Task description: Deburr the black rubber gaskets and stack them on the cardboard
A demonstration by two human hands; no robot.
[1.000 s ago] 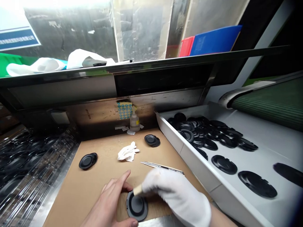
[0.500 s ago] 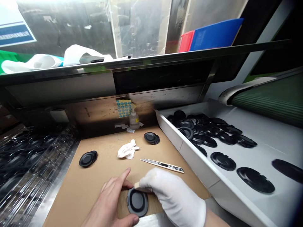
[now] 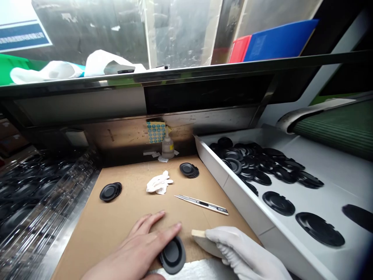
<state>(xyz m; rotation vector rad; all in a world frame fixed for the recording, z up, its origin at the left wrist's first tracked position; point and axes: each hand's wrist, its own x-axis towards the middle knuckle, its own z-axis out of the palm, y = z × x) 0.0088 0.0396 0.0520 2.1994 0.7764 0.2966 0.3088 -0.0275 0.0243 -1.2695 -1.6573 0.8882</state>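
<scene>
A black oval disc (image 3: 173, 256) lies flat at the cardboard's front edge. My bare left hand (image 3: 140, 247) rests over its left side, fingers apart, the index finger along its upper rim and the thumb low, partly cut off. To the right, my white-gloved right hand (image 3: 244, 249) is closed round a flat beige piece (image 3: 205, 243), held apart from the disc. Beyond the hands lie a craft knife (image 3: 201, 204), a crumpled white cloth (image 3: 159, 182) and two small piles of black discs, one left (image 3: 110, 191) and one right (image 3: 189, 170).
A white tray (image 3: 241, 198) with several black discs stands on the right, below a green conveyor belt (image 3: 335, 124). Clear plastic trays of discs (image 3: 32, 194) are at the left. A bottle (image 3: 168, 147) stands at the back under a metal shelf (image 3: 186, 74).
My right hand has moved right with the beige piece, away from the disc. My left index finger has come over onto the disc's upper rim. The view has shifted slightly.
</scene>
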